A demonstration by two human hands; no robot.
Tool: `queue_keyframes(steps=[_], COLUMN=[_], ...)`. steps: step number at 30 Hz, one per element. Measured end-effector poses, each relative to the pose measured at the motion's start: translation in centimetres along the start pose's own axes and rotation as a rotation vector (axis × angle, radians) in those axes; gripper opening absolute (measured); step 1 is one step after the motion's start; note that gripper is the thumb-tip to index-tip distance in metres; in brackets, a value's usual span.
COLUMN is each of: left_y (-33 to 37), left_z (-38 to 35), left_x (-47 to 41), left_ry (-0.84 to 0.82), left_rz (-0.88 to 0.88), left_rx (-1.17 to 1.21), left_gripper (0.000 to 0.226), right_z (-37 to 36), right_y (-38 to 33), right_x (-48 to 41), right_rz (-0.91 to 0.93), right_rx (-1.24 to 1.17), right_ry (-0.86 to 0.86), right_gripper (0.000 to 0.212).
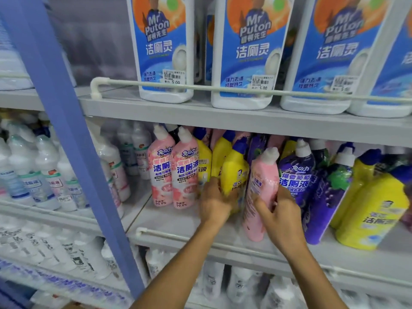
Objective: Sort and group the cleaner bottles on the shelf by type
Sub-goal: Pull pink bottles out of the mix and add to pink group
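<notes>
On the middle shelf (169,219), a tilted pink bottle (262,186) was gripped by the right hand (279,217) and the yellow bottle (234,172) beside it by the left hand (214,204). The purple bottle (296,175) alongside could be toppled by a sideways pull.

Bright, even light (edges blurred, wide-angle bowed).

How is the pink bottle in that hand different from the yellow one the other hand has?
The pink bottle has a white cap; the yellow bottle has a blue cap. The pink bottle looks slimmer, the yellow bottle wider. The right hand grips the pink bottle; the left hand holds the yellow bottle near its base. Both bottles are tilted, not upright.
</notes>
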State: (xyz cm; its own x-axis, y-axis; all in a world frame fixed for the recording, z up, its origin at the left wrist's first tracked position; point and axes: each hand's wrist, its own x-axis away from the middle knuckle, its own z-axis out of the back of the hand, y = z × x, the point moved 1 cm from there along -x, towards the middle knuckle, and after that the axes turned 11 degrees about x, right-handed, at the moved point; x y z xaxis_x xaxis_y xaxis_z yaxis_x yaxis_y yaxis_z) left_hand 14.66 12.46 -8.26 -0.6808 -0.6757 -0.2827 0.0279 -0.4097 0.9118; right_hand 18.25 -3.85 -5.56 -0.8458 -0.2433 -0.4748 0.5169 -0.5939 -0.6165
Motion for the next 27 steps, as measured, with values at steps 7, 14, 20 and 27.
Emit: queue_keyframes(steps=[7,14,20,27], left_y=[1.9,0.3,-3.2,-2.6], left_z=[5.3,7.0,4.2,3.8], left_x=[0.4,-3.8,-3.7,0.4], left_ry=[0.487,0.426,0.091,0.011], left_rz=[-0.102,-0.056,0.17,0.128], left_rx=[0.159,0.101,0.21,0.337], left_gripper=[0.067,0.059,0.058,0.041], right_z=[0.6,0.5,0.1,-1.1], right_y=[0.6,0.2,0.6,0.7], right_x=[0.5,0.8,0.7,1.0], right_rz=[-0.001,-0.015,-0.062,-0.15], right_rx=[0.007,0.011,-0.009,-0.159], right_ry=[0.066,0.066,0.048,0.056], right_gripper=[0.028,0.028,0.026,0.038])
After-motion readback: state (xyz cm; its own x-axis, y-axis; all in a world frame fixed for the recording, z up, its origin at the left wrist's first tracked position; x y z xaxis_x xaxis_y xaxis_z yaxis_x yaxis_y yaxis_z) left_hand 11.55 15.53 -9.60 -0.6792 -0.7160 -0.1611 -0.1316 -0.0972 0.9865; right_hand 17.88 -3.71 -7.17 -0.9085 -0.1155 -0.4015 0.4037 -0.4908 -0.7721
